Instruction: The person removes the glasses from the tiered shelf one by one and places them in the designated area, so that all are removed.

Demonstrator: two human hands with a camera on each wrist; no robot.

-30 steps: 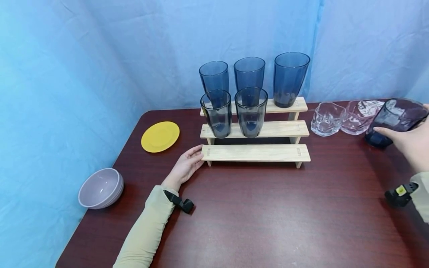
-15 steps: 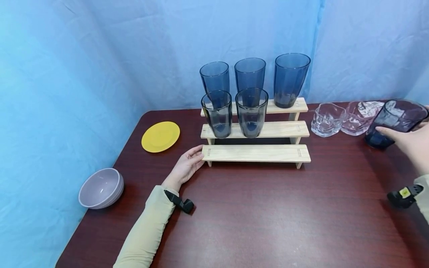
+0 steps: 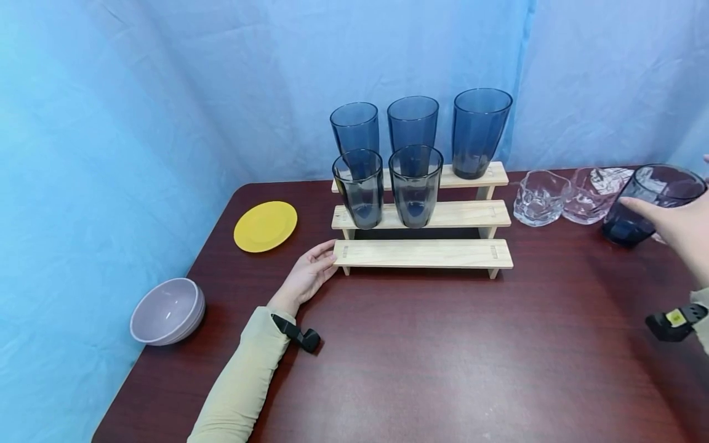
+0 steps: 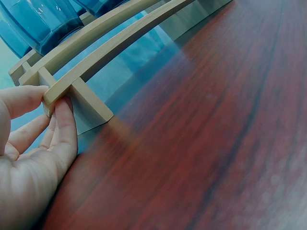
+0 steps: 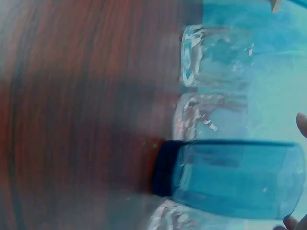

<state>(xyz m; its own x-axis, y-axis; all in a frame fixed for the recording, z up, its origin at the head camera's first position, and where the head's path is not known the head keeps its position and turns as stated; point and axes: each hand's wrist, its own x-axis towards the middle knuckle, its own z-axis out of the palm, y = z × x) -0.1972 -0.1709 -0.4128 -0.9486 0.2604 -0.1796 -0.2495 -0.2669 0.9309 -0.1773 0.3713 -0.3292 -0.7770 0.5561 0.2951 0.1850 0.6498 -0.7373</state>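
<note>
Left hand (image 3: 304,278) pinches the end of the three-tier wooden stand (image 3: 423,253), presumably to steady it; right hand (image 3: 682,232), spread wide, flanks a dark-blue glass tumbler (image 5: 235,178), contact unclear.

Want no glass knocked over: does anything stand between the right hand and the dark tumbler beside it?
Nothing visible stands between the right hand and the dark tumbler; a pinkish clear glass is just left of the tumbler.

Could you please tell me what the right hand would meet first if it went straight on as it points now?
Most likely the tall dark glass: the right hand points at it, and the right wrist view shows the thumb apart from it. Whether the fingers touch it is unclear.
</note>
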